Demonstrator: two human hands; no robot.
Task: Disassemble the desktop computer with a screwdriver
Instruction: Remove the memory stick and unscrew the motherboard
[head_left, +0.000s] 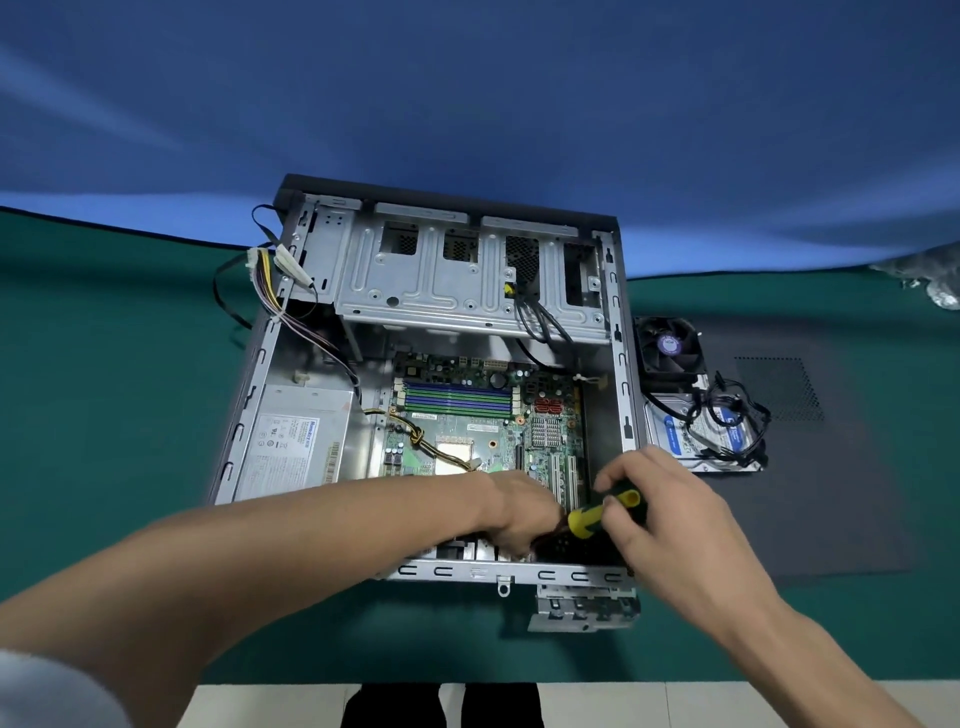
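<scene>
- While the opened desktop computer (426, 374) lies flat on the green tabletop (114, 395) at the middle of the frame, the right hand (660, 509) pinches the yellow-and-green handle of the screwdriver (605, 512) between curled fingers at lower right of centre.
- The left hand (519, 512) reaches into the case's near right corner, fingers curled over a dark part there; exactly what that grip holds cannot be told.
- The steel case looks heavy and stiff, best held by its rim; edges may be sharp.
- The motherboard (483, 421) looks thin and fragile, likely best lifted by its edges, never by its components.
- The power supply (296, 441), at lower left inside the case, appears dense and boxy.
- A fan (670, 345) and a hard drive (701, 436) sit just right of the case, atop a dark side panel (831, 467).
</scene>
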